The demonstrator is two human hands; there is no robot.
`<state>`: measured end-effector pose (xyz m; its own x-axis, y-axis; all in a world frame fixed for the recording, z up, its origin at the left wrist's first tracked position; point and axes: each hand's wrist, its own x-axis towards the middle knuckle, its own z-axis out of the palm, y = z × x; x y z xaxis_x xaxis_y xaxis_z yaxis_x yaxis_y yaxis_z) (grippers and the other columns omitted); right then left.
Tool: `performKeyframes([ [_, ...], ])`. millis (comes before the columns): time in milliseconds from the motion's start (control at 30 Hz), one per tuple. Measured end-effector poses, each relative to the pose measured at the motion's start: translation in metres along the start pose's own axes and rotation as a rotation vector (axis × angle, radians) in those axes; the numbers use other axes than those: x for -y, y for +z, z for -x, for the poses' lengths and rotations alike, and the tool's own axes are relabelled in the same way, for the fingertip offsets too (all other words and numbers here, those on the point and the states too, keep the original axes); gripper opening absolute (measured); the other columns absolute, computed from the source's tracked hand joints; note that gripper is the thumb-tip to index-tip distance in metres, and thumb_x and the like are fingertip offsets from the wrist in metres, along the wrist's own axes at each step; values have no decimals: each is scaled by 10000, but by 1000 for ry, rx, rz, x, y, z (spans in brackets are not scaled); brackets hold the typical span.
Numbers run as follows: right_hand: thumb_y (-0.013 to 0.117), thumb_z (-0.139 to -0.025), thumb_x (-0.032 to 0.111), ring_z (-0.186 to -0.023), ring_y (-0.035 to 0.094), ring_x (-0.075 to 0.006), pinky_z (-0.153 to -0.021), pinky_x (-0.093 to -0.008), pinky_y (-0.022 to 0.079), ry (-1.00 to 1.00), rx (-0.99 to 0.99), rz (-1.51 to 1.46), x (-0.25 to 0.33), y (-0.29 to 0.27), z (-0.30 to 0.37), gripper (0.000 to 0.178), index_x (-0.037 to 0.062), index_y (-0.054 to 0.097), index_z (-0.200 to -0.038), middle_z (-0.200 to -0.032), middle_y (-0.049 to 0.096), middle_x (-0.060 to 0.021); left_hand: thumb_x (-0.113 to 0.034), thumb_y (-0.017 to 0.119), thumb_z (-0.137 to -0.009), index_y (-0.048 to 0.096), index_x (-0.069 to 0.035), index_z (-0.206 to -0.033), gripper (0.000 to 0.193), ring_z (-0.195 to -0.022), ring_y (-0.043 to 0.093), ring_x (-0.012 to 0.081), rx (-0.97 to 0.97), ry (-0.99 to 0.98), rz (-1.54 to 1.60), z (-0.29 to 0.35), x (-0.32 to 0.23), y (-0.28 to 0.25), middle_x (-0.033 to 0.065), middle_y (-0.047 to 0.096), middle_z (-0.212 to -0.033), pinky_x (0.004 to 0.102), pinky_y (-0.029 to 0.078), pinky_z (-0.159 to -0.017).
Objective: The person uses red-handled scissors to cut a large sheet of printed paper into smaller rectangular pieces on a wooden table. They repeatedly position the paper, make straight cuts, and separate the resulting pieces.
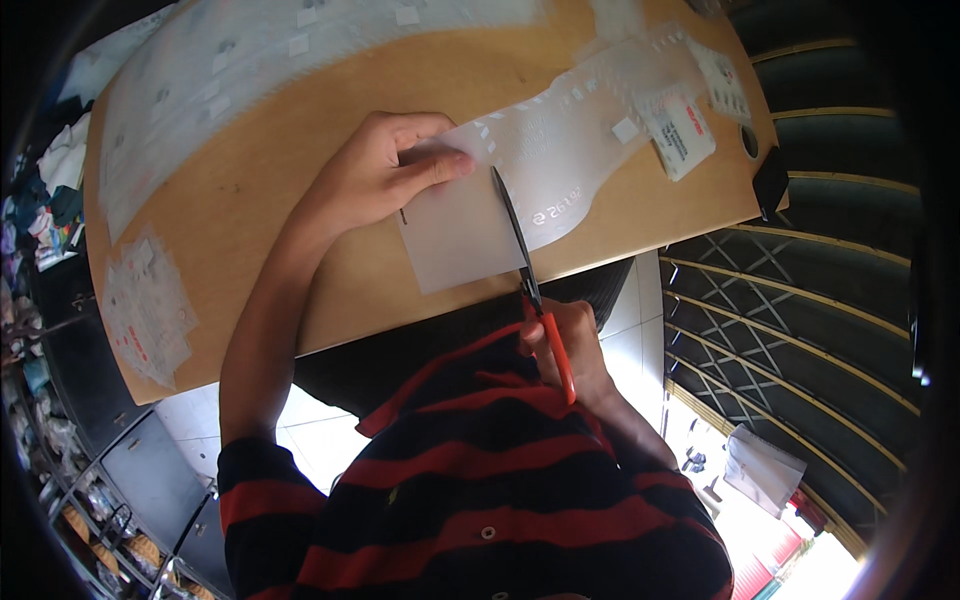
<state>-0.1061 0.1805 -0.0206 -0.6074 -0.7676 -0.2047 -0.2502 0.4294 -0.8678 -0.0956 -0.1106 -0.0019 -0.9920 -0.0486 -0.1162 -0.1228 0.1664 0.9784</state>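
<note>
My left hand point(385, 170) pinches a translucent frosted plastic sheet point(455, 235) near its left end, thumb on top and the fingers partly hidden beneath. The sheet stretches away to the right over the table and carries pale printed marks. In my right hand point(580, 340) are scissors point(516, 225) with orange-red handles, held at the table's near edge. Their dark blades lie across the sheet, pointing away from me, just right of my left thumb. Whether the blades are fully closed is hard to make out.
The light wooden table point(270, 130) bears a long translucent strip point(200, 90) along its far left side. A pile of cut pieces point(145, 310) lies at the near left corner, more printed pieces point(685, 135) at the right. A slatted dark shutter point(800, 240) stands right of the table.
</note>
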Motion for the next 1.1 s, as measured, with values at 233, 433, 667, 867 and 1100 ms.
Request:
performKeyframes([
  [233, 668, -904, 492, -439, 423, -363, -449, -388, 393, -15, -58, -46, 3, -3, -2, 583, -28, 530, -682, -490, 447, -154, -220, 712, -916, 662, 9, -895, 235, -651, 529, 55, 1, 7, -8, 3, -7, -1, -20, 596, -714, 231, 412, -588],
  [433, 670, -901, 498, -442, 425, -372, -450, -389, 394, -22, -49, -17, -5, -3, -1, 597, -27, 518, -662, -478, 438, -157, -261, 716, -920, 651, -8, -851, 270, -623, 522, 54, 53, 32, 16, 1, -2, 3, -20, 578, -680, 227, 400, -566],
  [667, 659, -901, 518, -439, 425, -371, -453, -395, 396, -35, -65, -28, -4, -2, -3, 617, -25, 509, -648, -477, 436, -159, -283, 719, -917, 650, -13, -833, 291, -612, 526, 51, 49, 2, -2, 1, 1, 1, -14, 591, -666, 235, 391, -543],
  [867, 648, -898, 543, -437, 423, -366, -459, -402, 397, -67, -62, -13, 1, -5, -6, 636, -29, 515, -654, -476, 436, -158, -301, 717, -914, 658, -8, -815, 315, -588, 531, 66, 107, -15, -29, 2, -2, 1, 13, 624, -656, 256, 386, -516],
  [1100, 645, -912, 514, -438, 427, -366, -460, -398, 394, -26, -54, 4, 8, -8, -7, 619, -27, 512, -641, -483, 448, -155, -259, 729, -904, 659, -4, -843, 272, -620, 532, 60, 107, -25, -10, 1, 1, 0, -2, 600, -673, 235, 389, -564],
])
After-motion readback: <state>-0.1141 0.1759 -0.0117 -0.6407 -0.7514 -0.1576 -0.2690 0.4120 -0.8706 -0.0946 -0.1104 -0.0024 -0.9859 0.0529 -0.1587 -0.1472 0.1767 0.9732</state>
